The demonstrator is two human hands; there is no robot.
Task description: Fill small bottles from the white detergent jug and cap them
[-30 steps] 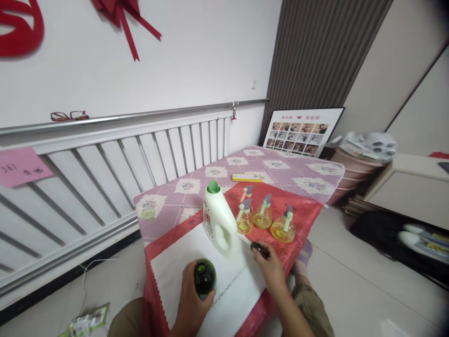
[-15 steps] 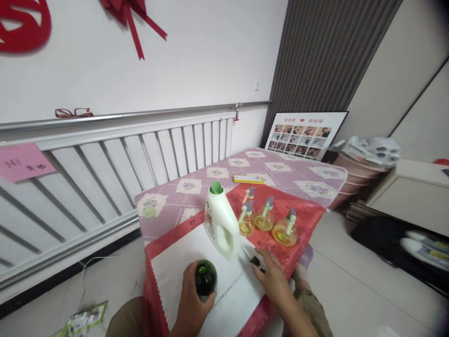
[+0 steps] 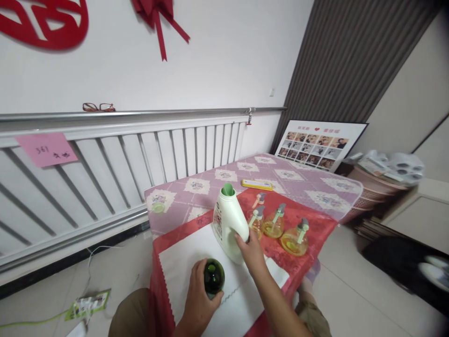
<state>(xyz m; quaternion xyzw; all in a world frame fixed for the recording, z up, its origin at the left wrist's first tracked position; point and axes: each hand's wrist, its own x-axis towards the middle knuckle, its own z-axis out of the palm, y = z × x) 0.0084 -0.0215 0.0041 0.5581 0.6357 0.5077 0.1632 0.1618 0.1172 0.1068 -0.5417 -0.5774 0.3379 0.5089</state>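
Observation:
My left hand (image 3: 197, 299) is wrapped round a dark green, rounded bottle (image 3: 214, 276) that stands on the white cloth (image 3: 182, 271). Its top faces up towards me. Just beyond it, a pale white-green detergent jug (image 3: 227, 220) stands upright, its green spout (image 3: 228, 189) showing and no cap on it. The fingers of my right hand (image 3: 252, 255) are closed on the jug's handle; part of the grip is hidden behind the jug. Several clear pump bottles with yellow liquid, one of them a dispenser (image 3: 295, 241) at the right, stand beyond my right hand.
A red cloth (image 3: 315, 222) lies under the white one, over a purple flowered tablecloth (image 3: 224, 175). A yellow-edged flat box (image 3: 257, 184) and a pale green round cap (image 3: 158, 207) lie on the table. A radiator (image 3: 168, 150) runs along the wall behind.
My right hand has left the small dark pump top on the cloth and moved to the jug's handle. My left hand still holds the green bottle. The view has shifted left.

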